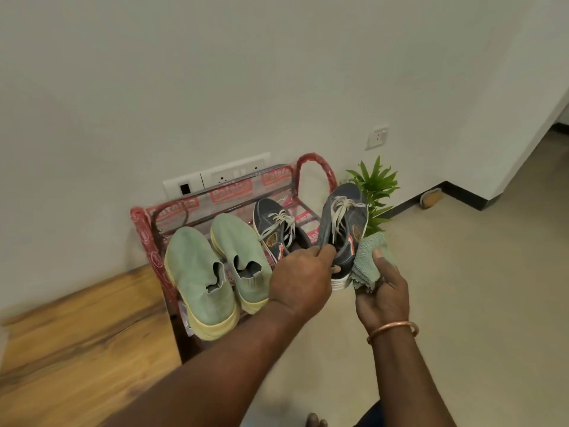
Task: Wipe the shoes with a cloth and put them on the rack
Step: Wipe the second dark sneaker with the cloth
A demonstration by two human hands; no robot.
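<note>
A red shoe rack wrapped in printed plastic stands against the wall. On its top shelf lie two pale green slip-on shoes and one dark blue laced sneaker. My left hand grips the collar of a second dark blue sneaker, held in the air at the rack's right end, toe pointing to the wall. My right hand holds a pale green cloth against the sneaker's right side, thumb on top of the cloth.
A wooden surface lies left of the rack. A small green plant stands right of the rack by the wall. Switch plates sit on the wall behind. Beige floor stretches to the right. A toe shows at the bottom.
</note>
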